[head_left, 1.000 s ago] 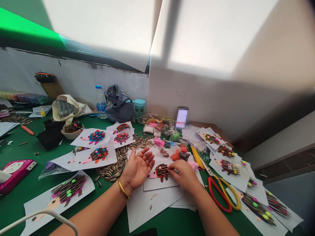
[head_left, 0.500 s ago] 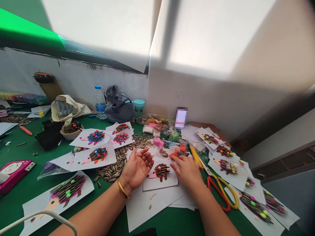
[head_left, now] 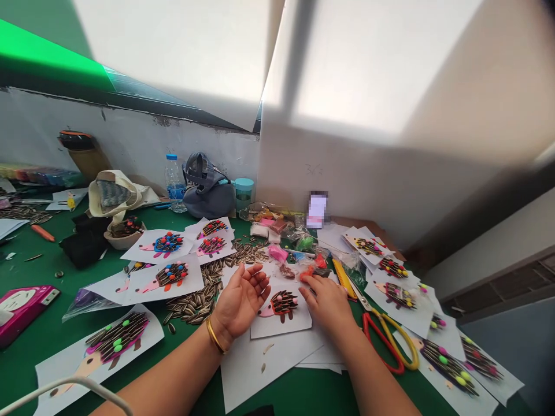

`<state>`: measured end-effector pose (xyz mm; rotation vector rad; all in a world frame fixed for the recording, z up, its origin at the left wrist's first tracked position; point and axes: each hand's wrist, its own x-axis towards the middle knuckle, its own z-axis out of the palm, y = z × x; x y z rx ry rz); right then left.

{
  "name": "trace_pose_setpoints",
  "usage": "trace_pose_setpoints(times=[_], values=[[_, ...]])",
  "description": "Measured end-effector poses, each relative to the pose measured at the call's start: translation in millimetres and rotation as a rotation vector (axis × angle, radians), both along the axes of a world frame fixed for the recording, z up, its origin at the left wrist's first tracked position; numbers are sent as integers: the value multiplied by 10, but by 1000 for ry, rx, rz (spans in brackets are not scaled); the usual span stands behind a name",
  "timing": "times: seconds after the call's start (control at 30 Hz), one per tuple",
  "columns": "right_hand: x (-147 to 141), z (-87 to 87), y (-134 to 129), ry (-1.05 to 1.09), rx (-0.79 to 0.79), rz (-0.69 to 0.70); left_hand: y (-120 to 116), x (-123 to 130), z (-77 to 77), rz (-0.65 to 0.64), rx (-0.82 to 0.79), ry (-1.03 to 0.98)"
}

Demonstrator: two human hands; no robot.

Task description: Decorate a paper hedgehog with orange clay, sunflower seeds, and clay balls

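Observation:
My left hand (head_left: 240, 297) is palm up with its fingers loosely curled and apart, and no object shows in it. It rests beside a small card (head_left: 277, 331) bearing a hedgehog picture (head_left: 282, 304) with a pink clay face, sunflower-seed spines and pink balls. On the card's other side, my right hand (head_left: 328, 301) is palm down, its fingers bent onto a lump of orange clay (head_left: 307, 271). Its fingertips are partly hidden. Bags of brown clay (head_left: 286, 270) and pink clay (head_left: 277, 252) lie just beyond.
Sunflower seeds (head_left: 195, 303) are heaped left of the card. Finished hedgehog cards (head_left: 97, 353) lie on both sides. Red-and-yellow scissors (head_left: 385, 338) and a yellow cutter (head_left: 344, 280) are at the right. A phone (head_left: 317, 210), water bottle (head_left: 175, 185) and blue-grey bag (head_left: 208, 193) stand behind.
The view has shifted very slightly. Both hands keep nearly the same pose, my right hand still at the orange clay.

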<state>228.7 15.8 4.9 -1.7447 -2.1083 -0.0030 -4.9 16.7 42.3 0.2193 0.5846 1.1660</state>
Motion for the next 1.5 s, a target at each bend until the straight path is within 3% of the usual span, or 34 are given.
trace_pose_setpoints(times=[0.13, 0.23, 0.47, 0.77, 0.97, 1.13, 1.3, 1.5], values=[[-13, 109, -48, 141, 135, 11, -34, 26, -11, 3, 59, 71], [-77, 162, -126, 276, 236, 98, -89, 67, -12, 8, 193, 231], [-310, 161, -283, 362, 252, 263, -231, 145, 103, -3, 480, 548], [-356, 227, -280, 358, 290, 348, -211, 148, 72, -24, 381, 535], [-366, 181, -325, 626, 126, 398, -187, 126, -17, -160, 370, 579], [-358, 162, -319, 758, -77, 337, -209, 116, -22, -238, 381, 576], [-362, 184, -282, 773, -61, 383, -227, 116, -6, -231, 391, 520], [-367, 202, -289, 796, -61, 355, -242, 161, 111, -229, 510, 519]])
